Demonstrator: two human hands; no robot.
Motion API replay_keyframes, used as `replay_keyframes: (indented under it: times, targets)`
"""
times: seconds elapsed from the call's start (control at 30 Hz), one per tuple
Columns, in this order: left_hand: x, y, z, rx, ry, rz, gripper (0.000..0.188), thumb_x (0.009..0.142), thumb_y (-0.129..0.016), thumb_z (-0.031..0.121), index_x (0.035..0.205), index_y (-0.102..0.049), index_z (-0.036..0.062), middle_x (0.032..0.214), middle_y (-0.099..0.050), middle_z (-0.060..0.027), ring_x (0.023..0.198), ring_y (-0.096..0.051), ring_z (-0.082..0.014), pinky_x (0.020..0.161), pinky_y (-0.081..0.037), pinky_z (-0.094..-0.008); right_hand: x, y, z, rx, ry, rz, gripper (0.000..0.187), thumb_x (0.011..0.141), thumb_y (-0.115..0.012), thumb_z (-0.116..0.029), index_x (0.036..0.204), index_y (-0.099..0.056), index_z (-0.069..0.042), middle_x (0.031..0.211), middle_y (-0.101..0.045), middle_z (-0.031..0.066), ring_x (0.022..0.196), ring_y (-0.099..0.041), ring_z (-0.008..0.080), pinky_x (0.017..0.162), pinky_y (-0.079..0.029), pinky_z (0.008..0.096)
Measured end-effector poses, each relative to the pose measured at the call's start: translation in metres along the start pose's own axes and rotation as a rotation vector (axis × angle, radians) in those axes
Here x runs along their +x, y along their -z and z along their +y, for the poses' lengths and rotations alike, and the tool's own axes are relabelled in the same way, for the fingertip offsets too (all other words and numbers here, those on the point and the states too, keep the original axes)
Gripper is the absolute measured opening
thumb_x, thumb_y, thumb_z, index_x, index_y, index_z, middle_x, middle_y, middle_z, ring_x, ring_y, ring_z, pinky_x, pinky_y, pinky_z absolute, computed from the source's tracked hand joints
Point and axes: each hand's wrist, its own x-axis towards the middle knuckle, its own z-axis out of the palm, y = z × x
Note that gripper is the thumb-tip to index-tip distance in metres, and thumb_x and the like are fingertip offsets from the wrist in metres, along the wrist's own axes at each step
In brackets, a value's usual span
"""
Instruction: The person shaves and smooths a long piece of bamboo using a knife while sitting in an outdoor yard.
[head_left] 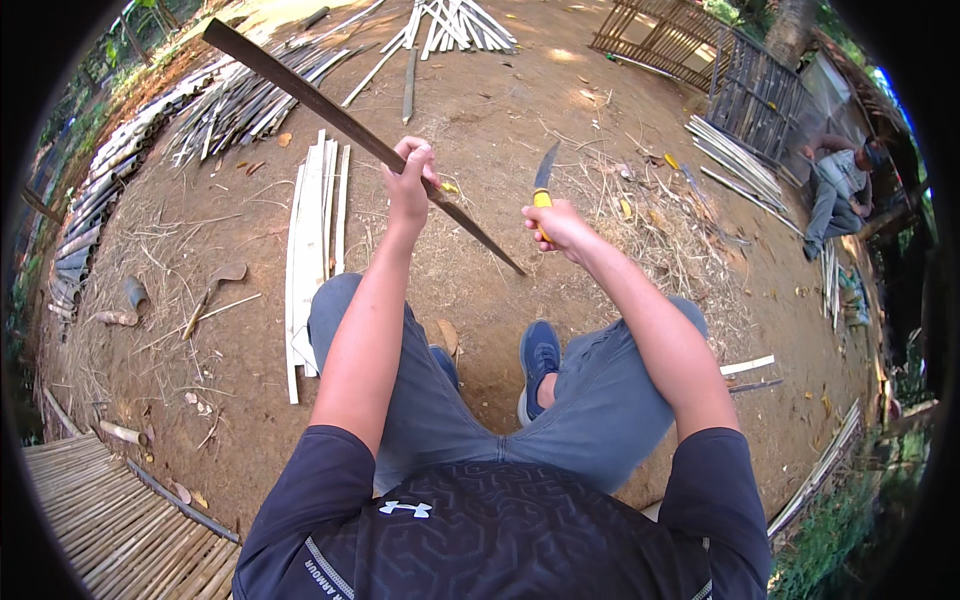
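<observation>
My left hand [408,178] is closed around a long dark strip, likely bamboo [310,97], held slantwise. Its upper end reaches toward the far left, and its lower end comes down in front of my feet. In my right hand [562,226] is a knife [546,172] with a yellow handle and a dark, slightly curved blade pointing up and away. The blade is apart from the strip. Just left of my knee, several pale split strips [318,230] lie lengthwise on the ground.
Dark bamboo pieces [250,110] are heaped at the far left, and pale strips [455,25] at the far middle. Shavings [660,220] litter the dirt on the right. A machete-like tool [212,290] lies left. A person [840,190] sits far right beside bamboo panels [755,95].
</observation>
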Motion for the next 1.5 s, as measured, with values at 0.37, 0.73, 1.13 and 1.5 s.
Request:
replay_keyframes:
  times: [0.37,0.73,1.13,1.5]
  targets:
    - [-0.006,-0.029,0.004,0.011,-0.043,-0.198,0.027,0.094,-0.052,0.032,0.106,-0.05,0.0082,0.056,-0.043,0.0015,0.044,-0.041,-0.0059,0.041,-0.036,-0.0202,-0.008,-0.049,-0.012,0.181,0.036,-0.12,0.03,0.085,-0.078,-0.028,0.083,-0.057,-0.008,0.067,-0.055,-0.0022,0.049,-0.046,0.0041,0.04,-0.039,0.0202]
    - [0.003,-0.018,0.018,-0.002,-0.052,0.055,0.033,0.097,-0.052,0.034,0.116,-0.044,0.0082,0.071,-0.044,-0.0002,0.055,-0.045,-0.0074,0.051,-0.045,-0.024,0.041,-0.067,0.037,0.248,0.071,-0.184,0.033,0.083,-0.08,-0.026,0.085,-0.053,-0.008,0.071,-0.053,-0.0038,0.049,-0.044,0.0017,0.036,-0.032,0.0167]
    - [0.011,-0.032,0.049,-0.038,-0.147,0.334,0.039,0.096,-0.044,0.041,0.071,-0.039,0.0126,0.059,-0.029,0.0031,0.047,-0.024,-0.0089,0.047,-0.023,-0.0268,0.032,-0.039,0.049,-0.048,0.14,-0.061,0.024,0.095,-0.053,-0.021,0.098,-0.053,0.003,0.078,-0.062,0.0101,0.053,-0.058,0.0142,0.042,-0.045,0.0305]
    - [0.019,-0.037,0.012,0.052,-0.273,0.602,0.035,0.096,-0.044,0.03,0.067,-0.032,0.0159,0.058,-0.027,0.0056,0.049,-0.023,-0.0067,0.045,-0.018,-0.0263,-0.004,-0.059,0.031,-0.465,0.406,-0.115,0.036,0.096,-0.053,-0.028,0.113,-0.052,0.004,0.103,-0.064,0.0284,0.097,-0.064,0.0398,0.084,-0.049,0.0475]
